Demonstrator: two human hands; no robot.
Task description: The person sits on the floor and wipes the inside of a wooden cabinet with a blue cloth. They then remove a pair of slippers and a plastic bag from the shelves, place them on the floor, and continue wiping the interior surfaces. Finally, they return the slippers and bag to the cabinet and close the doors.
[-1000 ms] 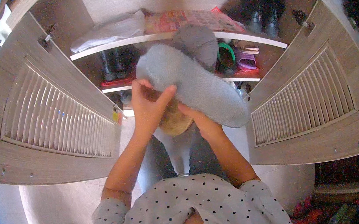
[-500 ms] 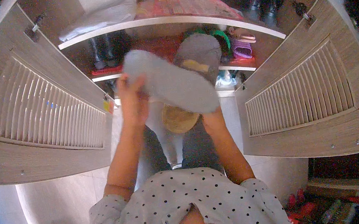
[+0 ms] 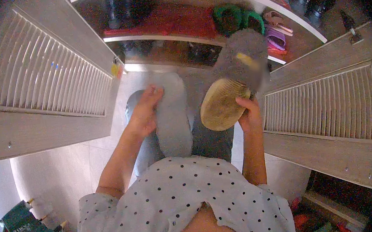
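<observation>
Head view: left hand (image 3: 145, 113) clasps grey insole (image 3: 172, 110), blurred but apparently light and flexible, best held by its edges; right hand (image 3: 250, 112) grips plush slipper (image 3: 227, 95) by its sole.

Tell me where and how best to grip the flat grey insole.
I'd pinch the grey insole by its long left edge, coming from the left, fingers across its face. It looks flat and points lengthwise away from you; the left hand is at that edge, and the slipper in the right hand is off its other side.
</observation>
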